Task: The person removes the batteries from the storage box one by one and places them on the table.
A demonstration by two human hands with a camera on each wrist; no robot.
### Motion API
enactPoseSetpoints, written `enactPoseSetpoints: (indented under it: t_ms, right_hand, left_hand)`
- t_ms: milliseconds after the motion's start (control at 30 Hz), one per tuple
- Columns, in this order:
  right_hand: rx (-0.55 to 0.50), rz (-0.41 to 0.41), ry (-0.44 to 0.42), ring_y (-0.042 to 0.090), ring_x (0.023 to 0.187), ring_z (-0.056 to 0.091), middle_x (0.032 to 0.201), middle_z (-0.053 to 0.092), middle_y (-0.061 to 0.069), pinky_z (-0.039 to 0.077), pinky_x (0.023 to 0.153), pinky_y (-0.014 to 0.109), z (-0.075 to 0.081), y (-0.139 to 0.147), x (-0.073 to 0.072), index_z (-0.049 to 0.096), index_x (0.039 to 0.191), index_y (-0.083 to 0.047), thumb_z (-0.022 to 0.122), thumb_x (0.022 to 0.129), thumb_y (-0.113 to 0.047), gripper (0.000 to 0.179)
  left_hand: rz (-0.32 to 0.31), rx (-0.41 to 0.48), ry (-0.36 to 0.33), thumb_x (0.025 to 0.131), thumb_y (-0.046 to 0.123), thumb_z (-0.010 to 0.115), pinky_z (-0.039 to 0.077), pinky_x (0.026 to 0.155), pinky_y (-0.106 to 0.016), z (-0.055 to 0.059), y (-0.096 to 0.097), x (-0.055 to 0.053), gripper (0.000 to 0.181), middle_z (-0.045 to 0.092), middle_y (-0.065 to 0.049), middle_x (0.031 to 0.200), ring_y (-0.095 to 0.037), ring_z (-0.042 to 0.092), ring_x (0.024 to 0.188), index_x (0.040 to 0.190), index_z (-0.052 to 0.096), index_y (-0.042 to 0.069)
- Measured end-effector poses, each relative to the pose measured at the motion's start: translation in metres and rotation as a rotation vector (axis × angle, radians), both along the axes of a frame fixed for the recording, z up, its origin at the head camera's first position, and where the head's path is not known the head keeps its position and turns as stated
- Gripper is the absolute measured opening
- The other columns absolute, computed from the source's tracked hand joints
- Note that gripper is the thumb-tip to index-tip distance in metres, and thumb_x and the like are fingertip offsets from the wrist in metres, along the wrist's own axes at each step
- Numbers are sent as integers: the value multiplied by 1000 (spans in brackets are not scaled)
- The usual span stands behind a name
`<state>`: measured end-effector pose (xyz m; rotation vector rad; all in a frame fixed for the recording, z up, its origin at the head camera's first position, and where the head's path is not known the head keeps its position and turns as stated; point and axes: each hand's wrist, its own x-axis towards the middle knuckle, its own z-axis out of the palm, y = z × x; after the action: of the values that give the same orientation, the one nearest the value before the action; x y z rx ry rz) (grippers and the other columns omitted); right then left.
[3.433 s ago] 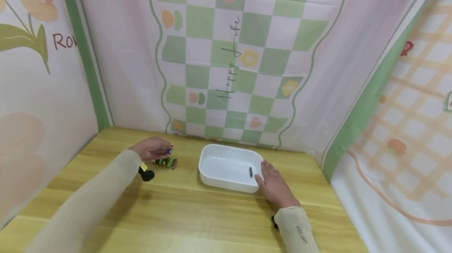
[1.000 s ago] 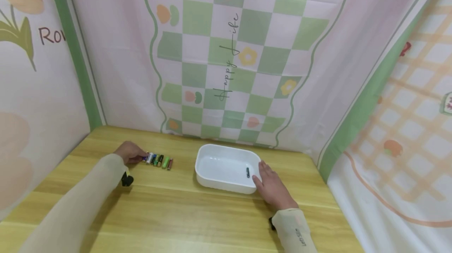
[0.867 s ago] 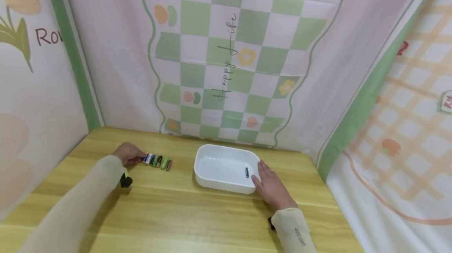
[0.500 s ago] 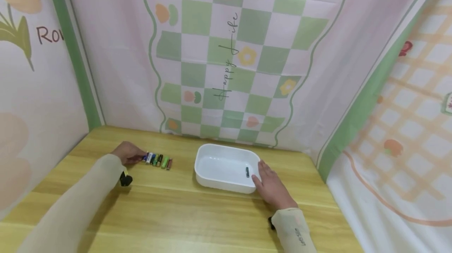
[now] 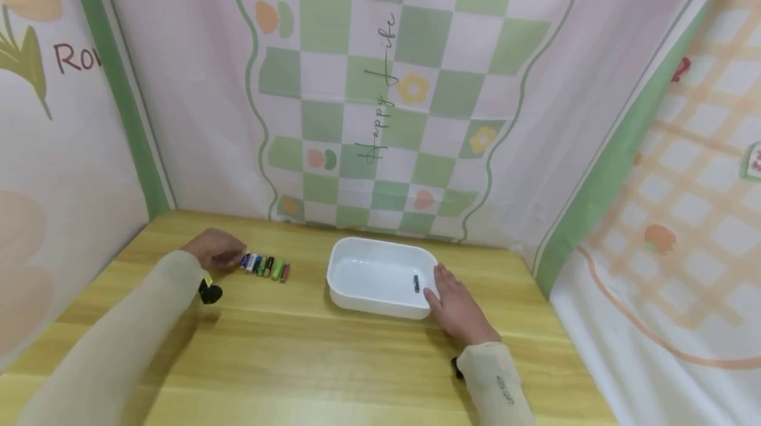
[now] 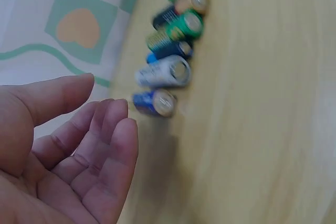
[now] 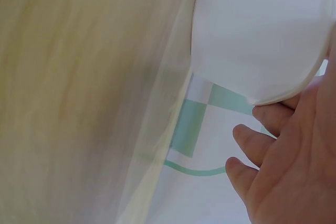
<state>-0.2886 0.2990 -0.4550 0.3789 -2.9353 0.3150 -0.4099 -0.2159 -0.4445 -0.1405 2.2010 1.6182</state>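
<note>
A row of several batteries (image 5: 264, 266) lies side by side on the wooden table, in blue, white, green, black and reddish wrappers. Just left of the row's end is my left hand (image 5: 215, 248), its fingers loosely bent with nothing between them. In the left wrist view those fingers (image 6: 118, 140) are beside the blue battery (image 6: 155, 103) at that end. A white rectangular basin (image 5: 380, 307) stands to the right, with one dark green battery (image 5: 416, 284) inside near its right wall. My right hand (image 5: 458, 304) rests against the basin's right side, fingers extended along the outer wall.
The wooden table (image 5: 309, 360) meets a checked curtain (image 5: 380, 115) behind the basin. More printed cloth (image 5: 672, 214) hangs on the right, and another printed sheet (image 5: 71, 148) on the left. Each wrist wears a black camera mount (image 5: 210, 292).
Earlier my left hand held a blue battery above the row, then set it at the left end; now the fingers have let go and lifted slightly away. The right hand stays at the basin.
</note>
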Motion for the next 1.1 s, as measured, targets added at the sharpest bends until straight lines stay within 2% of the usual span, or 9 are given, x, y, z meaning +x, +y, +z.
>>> enactPoseSetpoints:
  t_ms: [100,300,467,600,733,867,1000,1100]
  right_hand:
    - [2,2,1,26,133,9,147,12,11,15,107,45,0,0,-3,15,140,-1,20,93,-53,70]
    - [45,16,45,29,132,11,145,15,14,15,107,45,8,1,-11,17,139,1,18,93,-53,71]
    - [112,7,59,29,132,11,145,17,14,12,107,45,5,0,-10,19,139,1,14,92,-54,72]
    - [130,4,66,29,132,12,144,19,15,11,107,46,0,-1,-5,20,139,0,15,93,-53,71]
    - [132,1,75,29,132,11,144,18,14,9,108,45,-1,-2,-4,20,139,0,16,93,-52,69]
    - [137,3,80,28,132,11,144,19,14,9,108,45,-2,-2,-3,20,139,0,15,93,-52,70]
    - [150,1,93,28,132,11,145,19,13,9,108,45,-2,-2,-2,20,139,-1,15,92,-53,70]
    - [165,-7,105,27,132,12,145,20,12,9,108,45,-2,-1,-2,21,139,-2,15,92,-53,70]
  left_hand:
    - [-26,30,-5,86,14,56,52,62,-27,7,2,-1,35,60,-12,78,-16,57,62,110,50,-11]
    - [-15,83,-18,84,15,59,50,77,-28,29,16,-6,42,57,-17,98,-16,58,74,116,45,-8]
    - [-29,172,-28,81,12,63,45,89,-34,35,30,-7,49,54,-17,107,-26,56,94,120,42,-8]
    - [-100,225,-19,83,9,60,40,94,-40,37,45,-3,48,51,-19,113,-33,48,109,123,39,-8]
    - [-138,262,-14,84,8,59,39,95,-41,43,66,-3,48,52,-17,109,-30,52,103,123,38,-8]
    - [-115,288,-22,82,7,61,42,92,-39,47,85,-6,46,56,-14,101,-26,57,94,121,41,-7]
    - [-94,297,-22,80,6,63,43,90,-39,49,101,-8,43,56,-15,103,-28,56,97,118,45,-5]
    - [-104,295,-24,80,7,64,44,90,-38,52,113,-8,41,55,-17,108,-29,55,99,115,47,-5]
